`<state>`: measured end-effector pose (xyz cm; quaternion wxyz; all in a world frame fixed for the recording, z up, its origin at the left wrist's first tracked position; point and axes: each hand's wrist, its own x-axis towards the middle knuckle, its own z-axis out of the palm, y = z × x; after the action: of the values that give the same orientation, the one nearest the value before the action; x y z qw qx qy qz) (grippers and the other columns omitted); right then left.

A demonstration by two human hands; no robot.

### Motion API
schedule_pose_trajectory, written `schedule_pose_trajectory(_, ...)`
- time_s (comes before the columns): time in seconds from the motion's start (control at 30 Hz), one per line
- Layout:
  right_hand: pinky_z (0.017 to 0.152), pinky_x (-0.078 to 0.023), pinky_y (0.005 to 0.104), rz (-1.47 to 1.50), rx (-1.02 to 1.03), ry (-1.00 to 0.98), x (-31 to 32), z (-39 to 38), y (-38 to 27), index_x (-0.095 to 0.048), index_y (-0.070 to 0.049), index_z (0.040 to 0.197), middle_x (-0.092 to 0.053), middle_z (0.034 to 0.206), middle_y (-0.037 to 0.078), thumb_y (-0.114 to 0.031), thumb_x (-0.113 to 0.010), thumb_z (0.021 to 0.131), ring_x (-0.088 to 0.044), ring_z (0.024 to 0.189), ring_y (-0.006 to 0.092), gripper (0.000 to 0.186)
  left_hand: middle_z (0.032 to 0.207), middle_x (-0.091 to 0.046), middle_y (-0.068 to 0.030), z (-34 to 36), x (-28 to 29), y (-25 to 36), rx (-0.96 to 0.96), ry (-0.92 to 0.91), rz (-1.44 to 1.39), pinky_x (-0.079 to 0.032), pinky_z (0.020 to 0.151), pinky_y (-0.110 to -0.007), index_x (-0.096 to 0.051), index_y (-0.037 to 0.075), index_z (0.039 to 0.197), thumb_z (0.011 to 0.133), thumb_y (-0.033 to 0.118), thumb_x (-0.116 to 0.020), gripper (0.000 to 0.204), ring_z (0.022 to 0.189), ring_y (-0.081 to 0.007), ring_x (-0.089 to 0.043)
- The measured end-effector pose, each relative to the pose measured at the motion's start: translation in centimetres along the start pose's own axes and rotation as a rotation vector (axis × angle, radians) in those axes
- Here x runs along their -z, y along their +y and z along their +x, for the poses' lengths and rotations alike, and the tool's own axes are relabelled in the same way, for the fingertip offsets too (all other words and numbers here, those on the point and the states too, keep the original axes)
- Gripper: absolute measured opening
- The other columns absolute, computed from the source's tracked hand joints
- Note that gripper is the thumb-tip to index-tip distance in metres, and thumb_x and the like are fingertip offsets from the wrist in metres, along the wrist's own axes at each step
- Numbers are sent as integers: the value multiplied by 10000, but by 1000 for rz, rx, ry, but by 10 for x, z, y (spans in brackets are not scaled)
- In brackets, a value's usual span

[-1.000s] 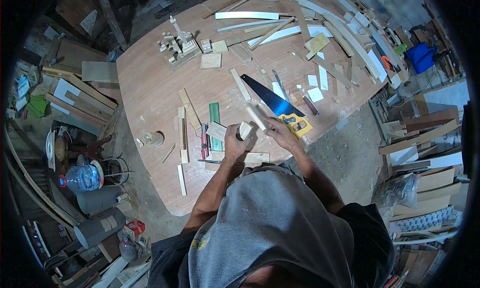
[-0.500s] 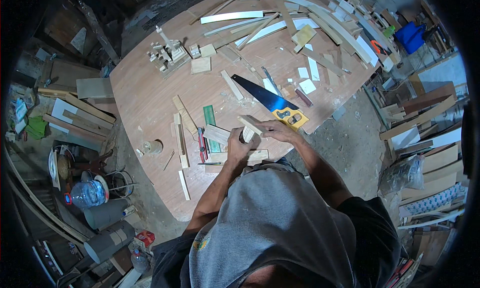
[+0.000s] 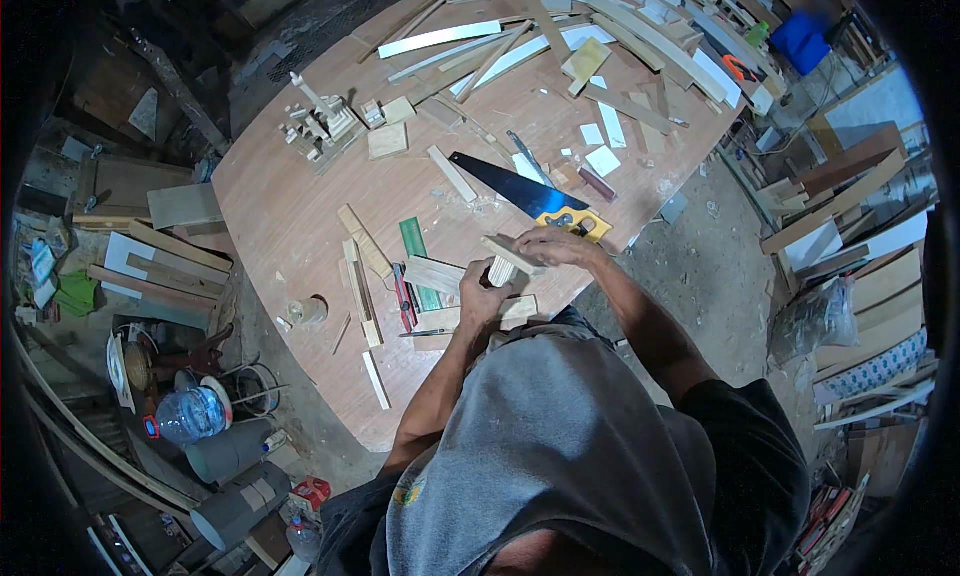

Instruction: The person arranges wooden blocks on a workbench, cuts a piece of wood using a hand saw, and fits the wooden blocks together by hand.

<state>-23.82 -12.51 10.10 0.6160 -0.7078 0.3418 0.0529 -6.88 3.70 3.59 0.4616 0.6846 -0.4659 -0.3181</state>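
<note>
My left hand is closed around a short, pale wood block near the table's front edge. My right hand grips a small flat wood piece, which lies across the block's upper end. Its fingertips are partly hidden. A light wood strip rests by my left hand, on top of a green ruler-like strip. To the left are a red cutter-like tool and a pencil-like stick. Just beyond my right hand lies a hand saw with a yellow handle and a dark blade.
A small wooden model stands at the table's far left, beside a few flat blocks. Long boards and strips are heaped at the back. A clear jar sits near the left edge. More planks lean at the right.
My right hand and the flat wood piece have shifted slightly over the block in my left hand. The whole view has turned and moved a little.
</note>
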Motion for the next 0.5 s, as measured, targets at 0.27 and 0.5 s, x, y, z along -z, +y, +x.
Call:
schedule_pose_trajectory(0.27,553,-462,278,98,88,38,-4,21,17,-696,-73,1123,-662,888,9,-266,-538,978,-586,792,68,288,1034,-695,-100,0,0,-3,606,-246,-824,-568,811,-303,-626,-31,1230,848,97,-733,416,907,-185,-676)
schedule_pose_trajectory(0.5,710,-483,288,-66,173,126,-11,12,3,-672,-7,1168,-673,916,59,-294,-539,1009,-588,810,145,354,1063,-681,-138,-14,8,18,720,-329,-1222,-588,801,-319,-549,-68,1230,887,246,-657,477,860,-222,-689)
